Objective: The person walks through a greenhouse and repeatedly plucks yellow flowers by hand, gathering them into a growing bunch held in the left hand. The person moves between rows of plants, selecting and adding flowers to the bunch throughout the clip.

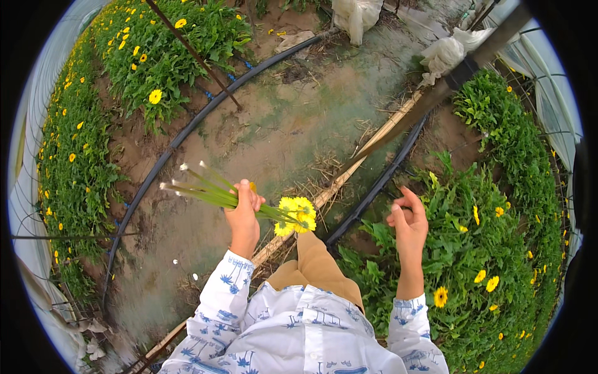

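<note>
My left hand (244, 215) is closed around a bunch of yellow gerbera daisies (295, 215). The blooms cluster to its right, in front of my body, while the long green stems (208, 192) fan out to the left and end in pale tips. My right hand (410, 215) is raised over the leafy bed on the right. Its fingers are bent, with a gap between thumb and forefinger, and nothing shows in them. Beneath and beside it grow green plants (461, 230), and a dark-centred yellow gerbera (440, 297) stands below my right wrist.
A damp earth path (249, 137) runs between the beds, edged by black hoses (187, 128). A slanting metal pole (430, 96) crosses at the upper right, and a thinner rod (193, 53) at the upper left. Bamboo poles (339, 181) lie along the path. Plastic sheeting (31, 168) encloses the sides.
</note>
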The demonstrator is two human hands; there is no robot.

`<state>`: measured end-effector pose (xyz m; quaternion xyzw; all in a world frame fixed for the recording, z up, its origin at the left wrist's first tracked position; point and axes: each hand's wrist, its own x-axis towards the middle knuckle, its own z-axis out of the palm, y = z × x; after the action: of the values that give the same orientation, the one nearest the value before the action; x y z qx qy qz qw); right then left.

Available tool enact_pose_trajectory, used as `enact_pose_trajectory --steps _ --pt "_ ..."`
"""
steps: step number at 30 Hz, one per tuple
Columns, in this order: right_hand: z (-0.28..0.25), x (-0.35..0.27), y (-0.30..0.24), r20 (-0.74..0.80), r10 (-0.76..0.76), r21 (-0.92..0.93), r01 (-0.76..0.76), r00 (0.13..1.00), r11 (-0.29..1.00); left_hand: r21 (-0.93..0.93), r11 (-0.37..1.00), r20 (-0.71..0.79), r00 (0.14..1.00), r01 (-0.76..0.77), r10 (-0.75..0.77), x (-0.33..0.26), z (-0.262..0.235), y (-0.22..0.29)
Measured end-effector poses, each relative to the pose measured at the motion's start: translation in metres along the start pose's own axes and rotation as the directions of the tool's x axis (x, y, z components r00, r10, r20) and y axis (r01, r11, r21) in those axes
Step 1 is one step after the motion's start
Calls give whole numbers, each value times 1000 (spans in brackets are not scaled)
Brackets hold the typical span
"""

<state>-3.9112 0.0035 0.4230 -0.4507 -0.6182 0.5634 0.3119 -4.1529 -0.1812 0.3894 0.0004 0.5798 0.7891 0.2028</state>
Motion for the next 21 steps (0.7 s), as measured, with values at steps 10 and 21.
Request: enact_pose_trajectory --steps 10,21 --pt "36 76 64 6 284 -98 -282 959 954 78 988 182 973 131 -143 164 104 -55" --pt "174 175 37 243 387 -338 -296 890 893 148 963 256 931 227 -259 339 175 -78"
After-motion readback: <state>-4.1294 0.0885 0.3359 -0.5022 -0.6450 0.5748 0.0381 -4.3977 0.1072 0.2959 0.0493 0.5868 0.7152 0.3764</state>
